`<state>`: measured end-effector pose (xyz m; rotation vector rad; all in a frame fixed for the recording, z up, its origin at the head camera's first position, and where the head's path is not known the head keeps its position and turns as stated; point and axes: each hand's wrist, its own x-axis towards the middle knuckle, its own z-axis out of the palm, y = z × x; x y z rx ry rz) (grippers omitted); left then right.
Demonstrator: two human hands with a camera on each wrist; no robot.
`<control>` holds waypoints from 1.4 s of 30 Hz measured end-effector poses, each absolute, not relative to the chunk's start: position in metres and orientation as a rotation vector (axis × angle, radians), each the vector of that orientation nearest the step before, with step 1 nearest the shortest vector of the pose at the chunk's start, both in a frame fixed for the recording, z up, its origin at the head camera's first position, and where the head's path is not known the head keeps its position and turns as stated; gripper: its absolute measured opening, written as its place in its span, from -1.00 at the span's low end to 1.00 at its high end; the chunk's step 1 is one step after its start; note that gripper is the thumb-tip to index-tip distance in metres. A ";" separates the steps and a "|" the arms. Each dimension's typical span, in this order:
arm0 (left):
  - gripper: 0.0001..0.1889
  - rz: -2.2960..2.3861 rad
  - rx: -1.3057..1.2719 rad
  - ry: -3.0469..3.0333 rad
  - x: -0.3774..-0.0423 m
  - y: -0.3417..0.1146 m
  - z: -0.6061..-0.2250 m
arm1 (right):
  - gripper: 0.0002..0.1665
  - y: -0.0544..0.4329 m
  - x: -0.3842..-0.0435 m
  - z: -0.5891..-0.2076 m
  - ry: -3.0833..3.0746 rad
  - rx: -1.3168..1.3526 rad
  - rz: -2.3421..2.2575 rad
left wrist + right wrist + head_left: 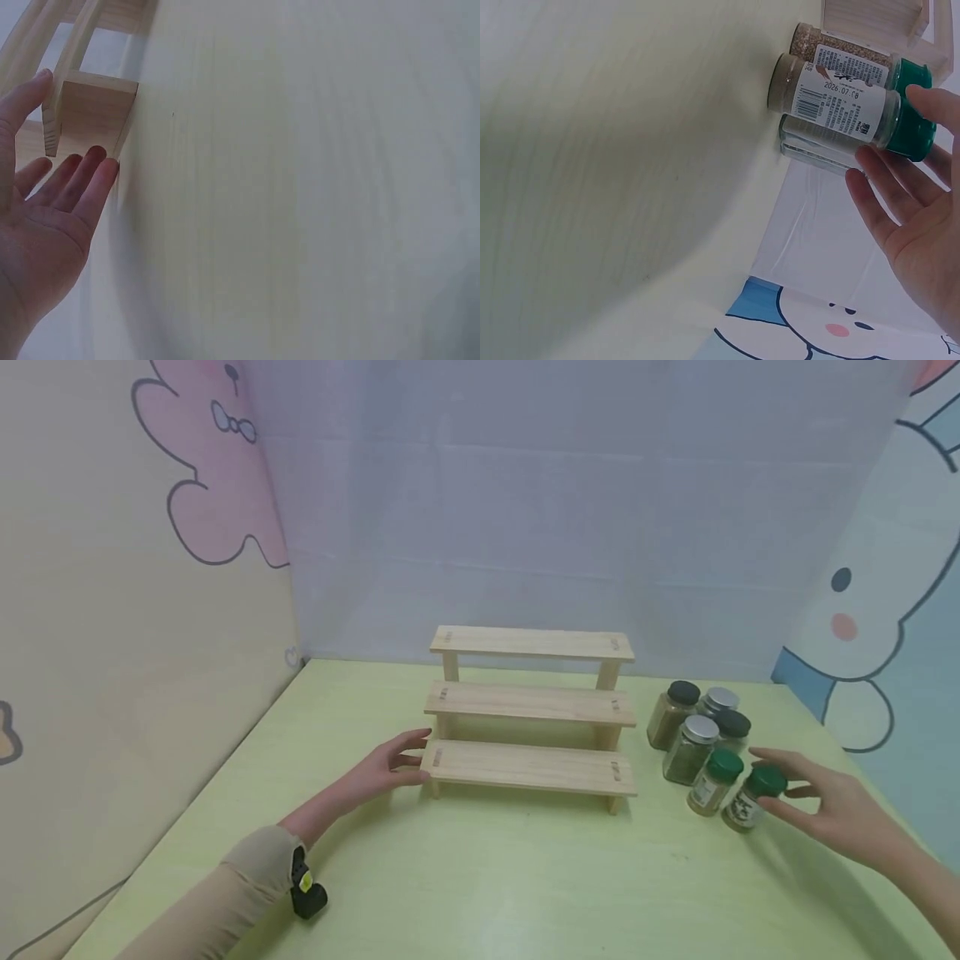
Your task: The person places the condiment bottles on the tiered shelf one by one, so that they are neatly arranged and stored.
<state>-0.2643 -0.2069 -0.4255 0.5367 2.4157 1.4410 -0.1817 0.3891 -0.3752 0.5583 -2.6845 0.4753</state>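
A three-tier wooden step rack (528, 702) stands on the table. At the left end of its lowest board is my left hand (390, 766), thumb against the board's end and fingers spread near the support; firm contact is unclear. On the right, a green-capped spice jar (744, 806) stands between the thumb and loosely extended fingers of my right hand (840, 806). The thumb overlaps the cap in the right wrist view, and the fingers look spread rather than closed. That jar's white label (836, 105) shows a barcode. Beside it is a second green-capped jar (707, 793).
Several more jars stand behind the green-capped ones, including a silver-lidded jar (688, 756) and a black-lidded jar (667, 722). The pale yellow-green table (480, 877) meets a white backdrop (540, 527) and cartoon-printed side panels (862, 610).
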 end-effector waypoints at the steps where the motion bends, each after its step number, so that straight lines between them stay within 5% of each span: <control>1: -0.17 1.454 0.527 2.405 -0.264 -0.206 -0.426 | -0.22 0.389 -0.182 -0.376 -2.677 0.564 0.475; 20: -0.27 1.848 0.336 2.030 -0.255 -0.194 -0.443 | -0.39 0.393 -0.188 -0.370 -2.727 0.533 0.506; 42: -0.26 1.884 0.380 1.983 -0.258 -0.197 -0.446 | -0.35 0.386 -0.239 -0.244 -2.725 0.386 0.445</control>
